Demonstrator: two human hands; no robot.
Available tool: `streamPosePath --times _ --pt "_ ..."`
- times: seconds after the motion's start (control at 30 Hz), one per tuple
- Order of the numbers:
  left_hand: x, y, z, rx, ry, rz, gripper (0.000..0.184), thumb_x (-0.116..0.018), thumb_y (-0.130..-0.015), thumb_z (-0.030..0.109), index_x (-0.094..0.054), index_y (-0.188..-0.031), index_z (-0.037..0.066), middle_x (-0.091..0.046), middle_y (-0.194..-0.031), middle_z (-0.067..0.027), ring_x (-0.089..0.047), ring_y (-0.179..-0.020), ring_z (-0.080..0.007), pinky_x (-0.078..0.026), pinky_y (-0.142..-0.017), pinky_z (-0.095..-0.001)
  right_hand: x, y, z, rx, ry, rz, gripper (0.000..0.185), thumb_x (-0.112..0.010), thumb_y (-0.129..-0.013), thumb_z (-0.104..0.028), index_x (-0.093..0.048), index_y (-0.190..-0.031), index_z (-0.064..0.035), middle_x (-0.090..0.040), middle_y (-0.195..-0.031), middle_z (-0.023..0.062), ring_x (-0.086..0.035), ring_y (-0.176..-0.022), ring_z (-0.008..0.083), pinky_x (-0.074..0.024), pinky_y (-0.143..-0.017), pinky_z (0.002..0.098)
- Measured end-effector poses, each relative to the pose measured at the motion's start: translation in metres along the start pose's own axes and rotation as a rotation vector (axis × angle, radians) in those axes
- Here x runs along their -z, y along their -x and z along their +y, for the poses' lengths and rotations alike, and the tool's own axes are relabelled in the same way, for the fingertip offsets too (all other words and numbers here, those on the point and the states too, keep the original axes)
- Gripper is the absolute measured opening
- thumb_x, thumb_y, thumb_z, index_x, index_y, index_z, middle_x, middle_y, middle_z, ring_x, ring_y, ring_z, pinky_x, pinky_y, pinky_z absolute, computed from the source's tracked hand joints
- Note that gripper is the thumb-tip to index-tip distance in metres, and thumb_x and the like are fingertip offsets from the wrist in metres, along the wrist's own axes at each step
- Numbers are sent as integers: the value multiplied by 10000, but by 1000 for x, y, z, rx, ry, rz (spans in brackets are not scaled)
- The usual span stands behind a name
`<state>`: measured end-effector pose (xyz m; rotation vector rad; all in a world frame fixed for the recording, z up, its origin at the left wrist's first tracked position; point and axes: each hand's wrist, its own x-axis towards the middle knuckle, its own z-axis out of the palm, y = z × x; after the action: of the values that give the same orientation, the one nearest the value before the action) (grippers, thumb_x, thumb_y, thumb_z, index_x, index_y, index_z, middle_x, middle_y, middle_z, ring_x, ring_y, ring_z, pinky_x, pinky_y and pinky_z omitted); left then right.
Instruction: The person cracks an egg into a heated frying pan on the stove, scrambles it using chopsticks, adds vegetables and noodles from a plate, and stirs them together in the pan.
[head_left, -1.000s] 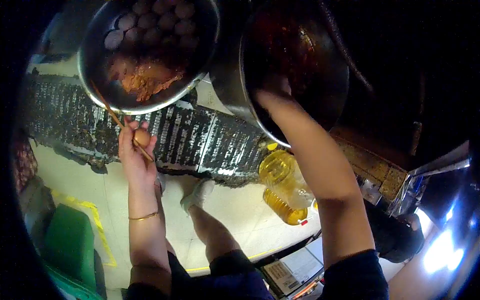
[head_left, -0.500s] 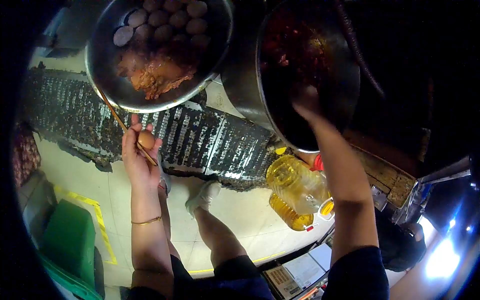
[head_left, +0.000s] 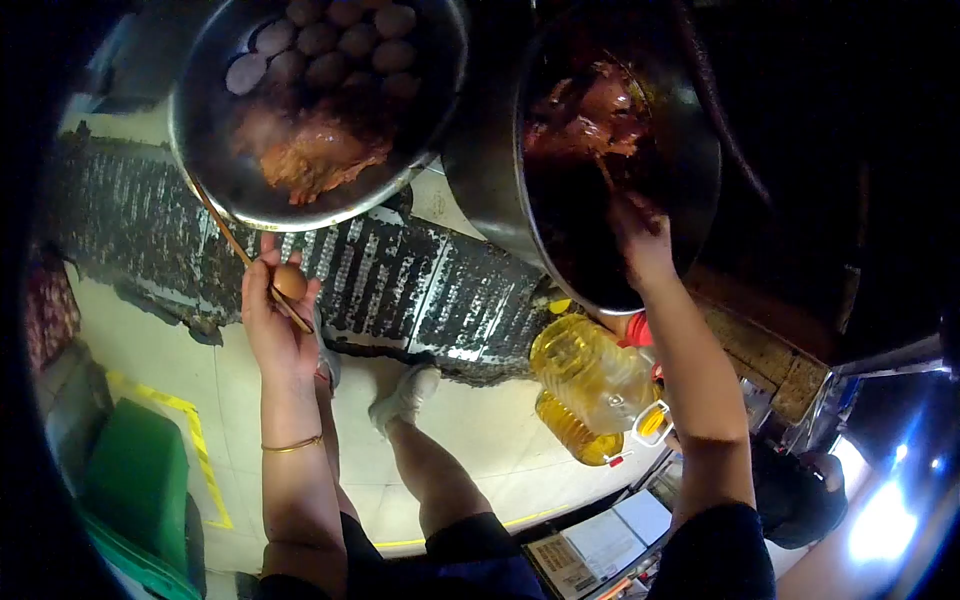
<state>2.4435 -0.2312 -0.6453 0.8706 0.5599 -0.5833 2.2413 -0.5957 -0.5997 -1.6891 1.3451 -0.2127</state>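
Polished metal and wet gloss above, worn grating and smooth plastic below.
At upper left, a steel basin [head_left: 330, 217] has a shiny rim; the meat [head_left: 325, 160] in it looks moist and ragged. At upper centre, the metal pot [head_left: 485, 190] is duller outside, its meat [head_left: 600, 105] slick and glossy. At centre left, a smooth-shelled egg [head_left: 289, 281] and a matt wooden stick [head_left: 225, 230]; behind, a rough, grimy drain grating [head_left: 385, 285]. Lower centre, a clear, glossy plastic oil jug [head_left: 585, 360]; lower left, a smooth green plastic bin [head_left: 135, 455].

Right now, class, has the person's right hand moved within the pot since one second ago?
Yes: judged against the pot, the right hand has shifted rightward in the view, farther from the pot's left rim.
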Motion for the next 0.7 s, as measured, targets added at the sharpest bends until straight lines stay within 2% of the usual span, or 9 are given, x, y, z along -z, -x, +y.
streamPosePath --times 0.17,0.2,0.3,0.33,0.47,0.57,0.7 --pt "7 -3 0 14 -28 -20 211 -458 -955 272 -564 -1008 98 -497 -1315 -20 -539 -1038 -163 -541 -725 -289 16 47 -60 -122 -234 48 94 -657 -821 -139 -609 -817 -59 -568 -785 -12 -515 -729 82 -417 -665 204" --pt "6 -2 1 20 -31 -10 209 -458 -954 275 -563 -1010 103 -501 -1312 -18 -541 -1035 -160 -540 -726 -290 23 58 -69 -113 -176 28 92 -634 -826 -132 -588 -779 -68 -536 -723 -19 -496 -687 76 -390 -611 204" --pt "1 0 3 33 -70 60 218 -453 -955 296 -549 -1035 118 -508 -1306 -11 -545 -1024 -145 -532 -732 -288 39 82 -68 -52 -202 19 108 -601 -836 -127 -566 -746 -77 -498 -675 -35 -458 -633 57 -347 -557 200" --pt "-3 1 4 41 -84 84 228 -447 -956 312 -533 -1059 129 -507 -1307 -5 -549 -1020 -140 -527 -734 -285 26 94 -82 -66 -181 176 132 -586 -840 -120 -546 -726 -68 -480 -658 -35 -426 -580 47 -321 -508 200" --pt "-7 1 7 53 -104 113 242 -444 -956 325 -533 -1062 127 -509 -1303 -6 -545 -1004 -130 -520 -736 -275 46 122 -74 -127 -202 93 183 -575 -854 -115 -543 -684 -55 -478 -629 -18 -403 -521 51 -313 -455 199" --pt "-4 -2 8 20 -79 80 200 -479 -940 275 -553 -972 92 -513 -1292 -41 -552 -968 -143 -508 -727 -293 46 135 -66 -62 -160 169 211 -565 -865 -118 -530 -665 -62 -456 -599 -29 -393 -515 46 -309 -458 193" --pt "-14 -2 14 16 -97 189 197 -485 -932 281 -555 -975 103 -530 -1267 -24 -554 -965 -136 -509 -719 -289 41 151 -72 37 -231 290 234 -568 -887 -153 -522 -667 -88 -459 -619 -57 -384 -536 34 -281 -462 185"
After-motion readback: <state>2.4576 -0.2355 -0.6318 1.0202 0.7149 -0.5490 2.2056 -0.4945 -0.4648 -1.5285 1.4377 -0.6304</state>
